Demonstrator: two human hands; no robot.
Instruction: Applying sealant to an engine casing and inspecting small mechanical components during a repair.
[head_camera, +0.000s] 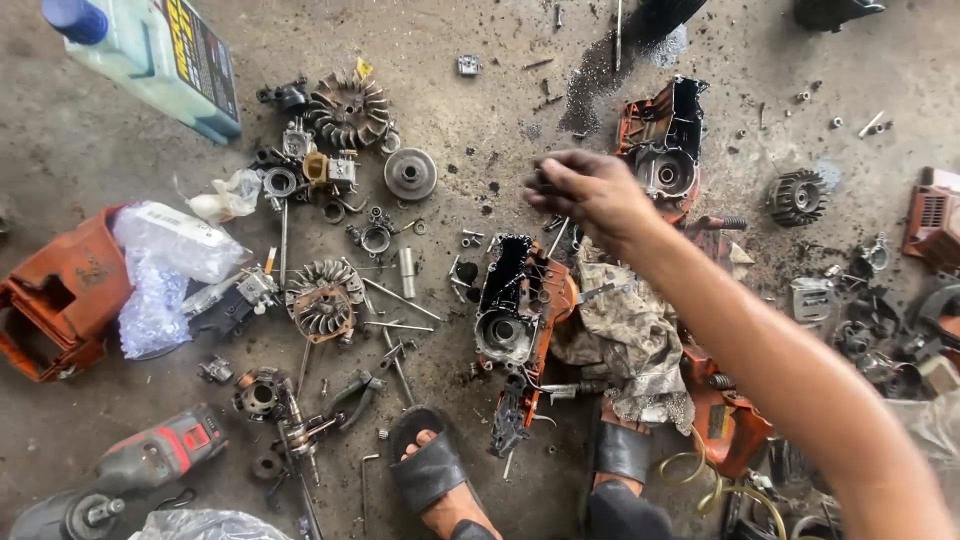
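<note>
Seen from above, 2 feet in black open-toed sandals (430, 470) stand on a stained grey concrete floor (90, 150). Just beyond the toes lies an orange and black metal engine crankcase half (515, 320), beside a dirty crumpled rag (625, 335). The right hand (590, 190) hovers above the crankcase's far end, fingers bunched together, pinching something too small to tell. A second orange crankcase half (665, 145) lies just past it. No left hand shows.

Bare concrete floor (90, 140) lies open at upper left. Centre passage is obstructed by orange crankcase half (520, 310), loose screws (470, 238) and flywheel (322, 298).
</note>
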